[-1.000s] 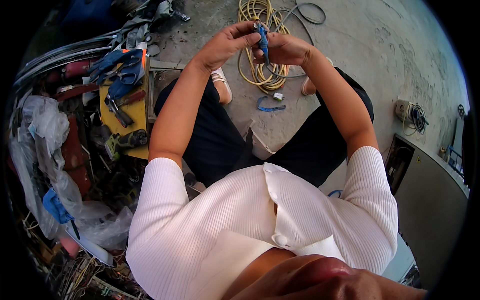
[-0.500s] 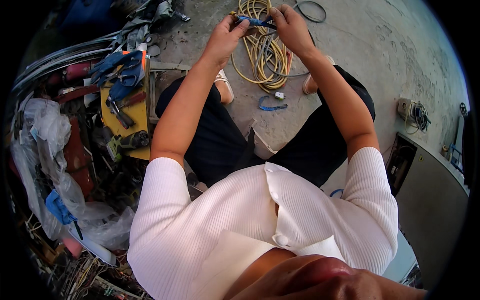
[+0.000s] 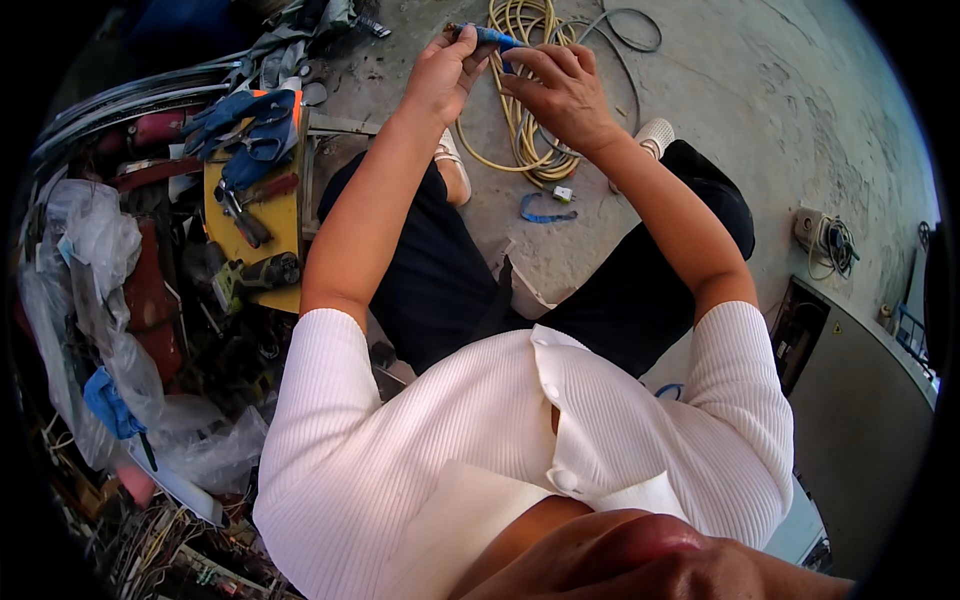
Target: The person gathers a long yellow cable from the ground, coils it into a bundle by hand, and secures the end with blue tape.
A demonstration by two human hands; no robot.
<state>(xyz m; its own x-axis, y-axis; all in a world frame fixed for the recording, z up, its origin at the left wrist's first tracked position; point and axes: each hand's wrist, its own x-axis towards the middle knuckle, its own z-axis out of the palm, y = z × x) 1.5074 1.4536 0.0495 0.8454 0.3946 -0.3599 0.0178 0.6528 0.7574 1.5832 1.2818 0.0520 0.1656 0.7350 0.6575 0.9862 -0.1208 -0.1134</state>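
Far out over the floor, my left hand (image 3: 438,75) is closed on a slim blue-wrapped cable end (image 3: 490,37), its thumb lying along the top. My right hand (image 3: 560,90) is curled at the right end of the same blue piece, fingers bent and touching it. What exactly lies under the right fingers is partly hidden. Beneath both hands a coil of yellow hose or cable (image 3: 530,130) lies loosely on the concrete, with a grey cable (image 3: 630,75) running off to the right.
A blue strip (image 3: 547,214) and a small white-and-green item (image 3: 563,194) lie between my feet. To the left, a yellow board (image 3: 235,235) carries blue gloves (image 3: 245,135), pliers (image 3: 245,222) and a green drill (image 3: 250,280). A grey metal cabinet (image 3: 870,370) stands on the right.
My right hand has turned over and come down, its fingers now curled at the blue piece's end instead of pulling a strip outward. My left hand shifted slightly left.
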